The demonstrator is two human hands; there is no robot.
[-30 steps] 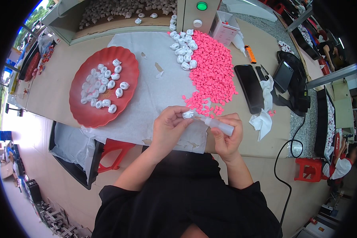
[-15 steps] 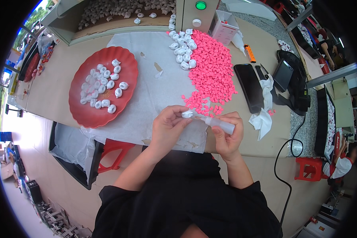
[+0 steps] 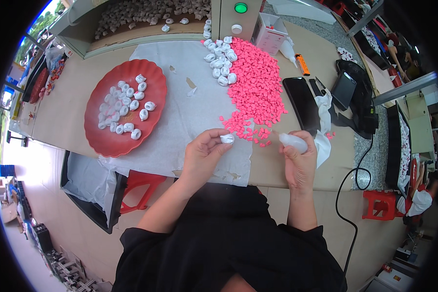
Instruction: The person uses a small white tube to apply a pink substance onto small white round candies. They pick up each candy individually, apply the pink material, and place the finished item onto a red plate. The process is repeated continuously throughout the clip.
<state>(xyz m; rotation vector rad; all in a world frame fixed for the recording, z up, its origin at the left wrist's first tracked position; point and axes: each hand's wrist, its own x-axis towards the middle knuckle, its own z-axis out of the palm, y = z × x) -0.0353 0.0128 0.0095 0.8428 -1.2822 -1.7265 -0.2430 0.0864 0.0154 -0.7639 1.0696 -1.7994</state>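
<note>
Between the thumb and fingers of my left hand [image 3: 202, 156] is a small white rounded piece [image 3: 227, 139], held just in front of the pink pile. My right hand [image 3: 301, 168] grips a translucent squeeze bottle [image 3: 295, 143], its tip pointing left and apart from the white piece. Beyond both hands spreads a heap of small pink pieces [image 3: 258, 80], with some loose ones near my fingers. White pieces [image 3: 220, 61] like the held one cluster at the heap's left edge. More of them lie in a red scalloped plate [image 3: 153, 121] on the left.
White paper [image 3: 190, 117] covers the table's middle. On the right lie a black phone [image 3: 301, 104], crumpled tissue [image 3: 323, 146], an orange tube [image 3: 302, 64] and a dark device [image 3: 344, 90]. A white box [image 3: 269, 34] stands behind. A lined black tray [image 3: 90, 182] sits lower left.
My right hand has drawn the squeeze bottle away to the right, off the white piece. My left hand still holds the piece in nearly the same place.
</note>
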